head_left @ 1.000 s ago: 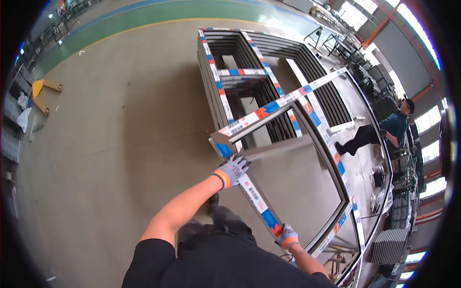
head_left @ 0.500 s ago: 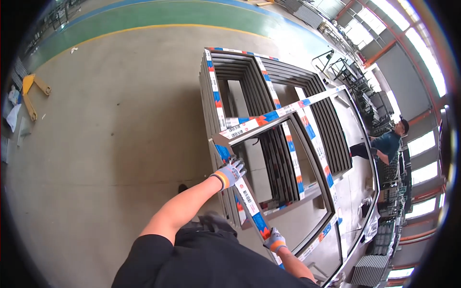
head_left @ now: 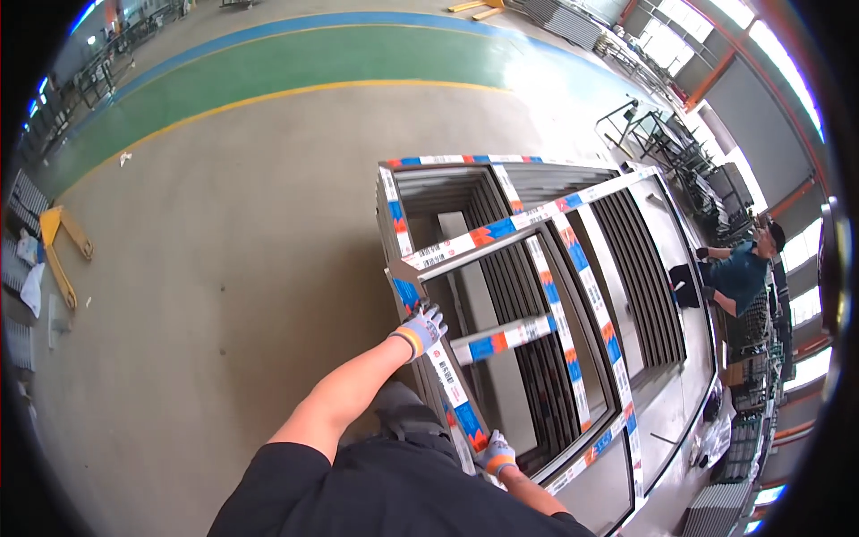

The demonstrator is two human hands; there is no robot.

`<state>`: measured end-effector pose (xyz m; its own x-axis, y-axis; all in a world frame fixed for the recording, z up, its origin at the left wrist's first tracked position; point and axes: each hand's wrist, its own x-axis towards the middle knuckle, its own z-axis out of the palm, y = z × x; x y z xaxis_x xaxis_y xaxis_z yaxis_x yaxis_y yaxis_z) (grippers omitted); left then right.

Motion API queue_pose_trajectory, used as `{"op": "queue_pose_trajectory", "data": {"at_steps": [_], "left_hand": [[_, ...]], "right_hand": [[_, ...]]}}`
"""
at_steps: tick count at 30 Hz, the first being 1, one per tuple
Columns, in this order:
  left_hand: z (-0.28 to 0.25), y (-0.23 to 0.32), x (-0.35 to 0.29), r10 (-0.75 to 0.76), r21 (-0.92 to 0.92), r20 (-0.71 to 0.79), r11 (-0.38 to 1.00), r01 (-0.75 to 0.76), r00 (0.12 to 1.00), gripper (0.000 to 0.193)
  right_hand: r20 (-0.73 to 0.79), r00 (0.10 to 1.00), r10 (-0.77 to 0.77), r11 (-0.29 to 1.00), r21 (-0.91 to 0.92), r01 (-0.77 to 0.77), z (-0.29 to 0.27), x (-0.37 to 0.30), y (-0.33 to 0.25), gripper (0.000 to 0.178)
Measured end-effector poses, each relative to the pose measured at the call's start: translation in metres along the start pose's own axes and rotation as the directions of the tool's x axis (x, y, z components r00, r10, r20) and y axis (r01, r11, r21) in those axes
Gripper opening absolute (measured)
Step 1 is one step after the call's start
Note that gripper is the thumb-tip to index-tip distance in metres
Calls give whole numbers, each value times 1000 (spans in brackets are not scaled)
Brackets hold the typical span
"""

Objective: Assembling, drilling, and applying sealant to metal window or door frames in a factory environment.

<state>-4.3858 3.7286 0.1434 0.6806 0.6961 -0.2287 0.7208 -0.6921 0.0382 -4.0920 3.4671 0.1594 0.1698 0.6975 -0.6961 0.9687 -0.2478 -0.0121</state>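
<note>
Head view: you have the large rectangular grey metal frame with blue, white and orange film point(head_left: 454, 383) tilted across the scene, its divided middle overlapping, in this view, the stack of dark grey metal frames point(head_left: 637, 277) on the far side. Whether the two touch cannot be determined.

Your left hand, in a grey glove with an orange cuff point(head_left: 421, 329), grasps the near-left rail close to its far corner; your right hand, gloved alike point(head_left: 496, 454), grasps the same rail further near and right. The wide spacing presumably steadies that long edge against twisting, and the gloves likely guard against sharp metal.

A co-worker in a dark teal shirt point(head_left: 739, 276) stands by the frame's right edge, hands close to it; contact cannot be confirmed. The yellow two-pronged pallet truck point(head_left: 55, 234) sits far left, well apart from your footing.
</note>
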Motion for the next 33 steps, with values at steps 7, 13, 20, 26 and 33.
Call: {"op": "queue_pose_trajectory", "data": {"at_steps": [7,13,20,26,33], "left_hand": [[69,-389,159,33,157,-18,987,-30,999,34],[83,-370,193,15,25,138,1000,-18,990,43],[38,-378,202,22,29,182,999,-28,983,43],[37,-375,215,1,61,231,998,-16,973,43],[13,-380,238,-31,148,280,989,-11,959,45]], "right_hand": [[-50,998,-25,994,104,30,-100,309,-275,67],[12,1000,0,995,100,-2,-119,307,-244,62],[-31,999,15,985,171,-10,-147,304,-247,67],[-14,1000,4,986,166,-2,-153,313,-238,70],[30,998,59,983,172,-64,-173,320,-253,66]]}}
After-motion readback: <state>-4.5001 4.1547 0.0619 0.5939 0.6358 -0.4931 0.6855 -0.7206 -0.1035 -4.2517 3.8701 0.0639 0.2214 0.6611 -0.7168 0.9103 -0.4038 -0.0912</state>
